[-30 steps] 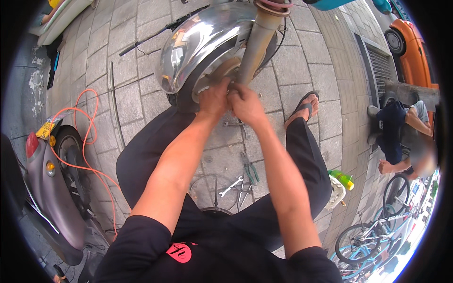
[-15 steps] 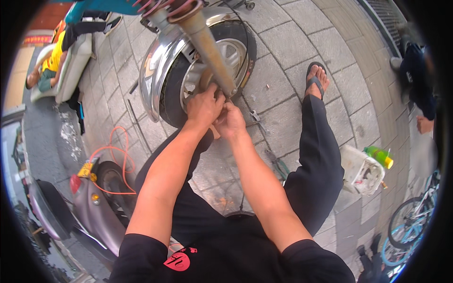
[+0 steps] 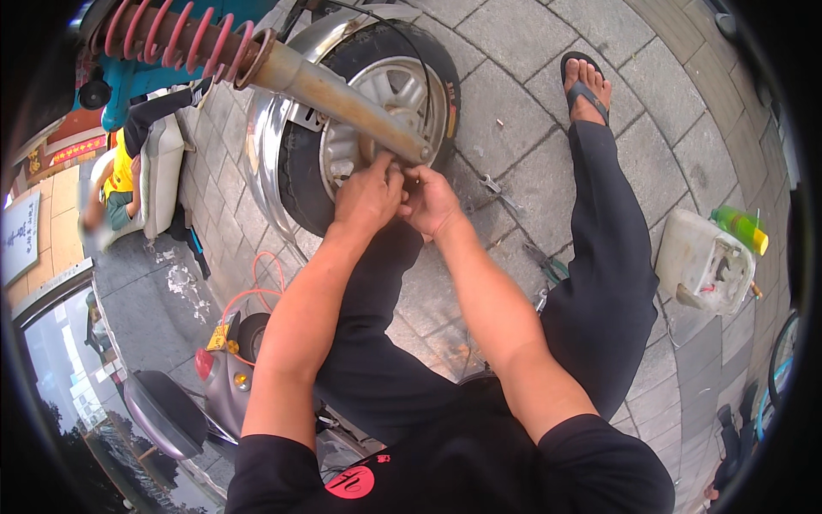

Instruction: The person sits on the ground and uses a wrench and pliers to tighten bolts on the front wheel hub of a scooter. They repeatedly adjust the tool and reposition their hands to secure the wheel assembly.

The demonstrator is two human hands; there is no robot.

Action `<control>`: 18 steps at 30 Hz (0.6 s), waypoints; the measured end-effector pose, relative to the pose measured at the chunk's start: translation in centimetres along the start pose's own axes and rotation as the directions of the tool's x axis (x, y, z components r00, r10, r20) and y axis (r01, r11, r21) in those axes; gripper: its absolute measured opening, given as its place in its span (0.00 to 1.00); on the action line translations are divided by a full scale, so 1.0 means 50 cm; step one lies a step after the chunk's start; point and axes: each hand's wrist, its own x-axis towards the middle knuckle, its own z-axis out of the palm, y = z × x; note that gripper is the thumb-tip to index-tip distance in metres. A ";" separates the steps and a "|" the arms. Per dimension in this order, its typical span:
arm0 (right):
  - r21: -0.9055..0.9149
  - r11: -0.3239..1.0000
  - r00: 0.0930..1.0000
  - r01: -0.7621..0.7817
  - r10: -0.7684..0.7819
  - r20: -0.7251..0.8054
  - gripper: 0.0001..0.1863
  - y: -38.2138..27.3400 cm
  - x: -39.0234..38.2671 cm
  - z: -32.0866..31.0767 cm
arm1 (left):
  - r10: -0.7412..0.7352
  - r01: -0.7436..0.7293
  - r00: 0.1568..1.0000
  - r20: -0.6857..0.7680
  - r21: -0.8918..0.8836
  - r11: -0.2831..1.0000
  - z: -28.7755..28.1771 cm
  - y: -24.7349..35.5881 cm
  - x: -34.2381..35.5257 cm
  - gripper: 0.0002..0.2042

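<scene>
At the hub end of a rusty shock absorber point(image 3: 330, 92), my two hands meet with fingers curled in. My left hand point(image 3: 366, 195) has its back toward me and its fingertips pinched just below the absorber's lower eye. Pressed close beside it, my right hand point(image 3: 432, 202) is bent inward with thumb and fingers together. Whatever they grip is hidden by the fingers. Behind them stands a wheel with a black tyre point(image 3: 301, 176) and a silver rim point(image 3: 340, 156), under a chrome mudguard point(image 3: 264, 150). A red coil spring point(image 3: 190, 43) wraps the absorber's upper part.
Right of my hands, a metal tool point(image 3: 491, 184) and a green-handled tool point(image 3: 552, 267) lie on the paving. A cut white container point(image 3: 676, 248) stands by my leg with a green bottle point(image 3: 736, 224). Left are a scooter point(image 3: 229, 385), an orange hose point(image 3: 281, 272) and a person reclining point(image 3: 128, 176).
The view has turned and shifted. The shock absorber now looks more slanted, with more of its spring showing. My hands remain together at the hub, the right one slightly further from the left.
</scene>
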 end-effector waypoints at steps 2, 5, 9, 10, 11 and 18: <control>-0.013 1.000 1.000 -0.001 0.001 0.009 0.07 -0.003 0.010 -0.009 | 0.002 -0.002 1.000 0.007 -0.074 0.997 0.003 -0.009 0.004 0.18; -0.039 0.999 0.999 0.007 -0.008 -0.037 0.07 -0.004 0.016 -0.016 | 0.031 -0.030 0.999 0.016 -0.074 0.997 0.000 -0.007 0.002 0.18; -0.080 0.996 0.995 0.024 -0.031 -0.092 0.06 -0.005 0.005 0.001 | 0.023 -0.023 1.000 -0.007 -0.006 1.000 0.008 -0.015 -0.006 0.17; -0.089 0.996 0.995 0.028 -0.036 -0.096 0.06 -0.007 0.004 0.005 | 0.035 -0.035 0.999 -0.011 -0.025 0.999 0.010 -0.018 -0.006 0.17; -0.091 0.995 0.994 0.031 -0.041 -0.102 0.06 -0.007 0.003 0.009 | 0.047 -0.047 0.999 -0.015 -0.043 0.998 0.011 -0.021 -0.006 0.17; 0.001 1.000 0.999 -0.023 0.023 -0.026 0.05 -0.011 0.005 0.001 | 0.040 -0.043 0.999 -0.028 -0.109 0.993 0.013 -0.028 -0.010 0.19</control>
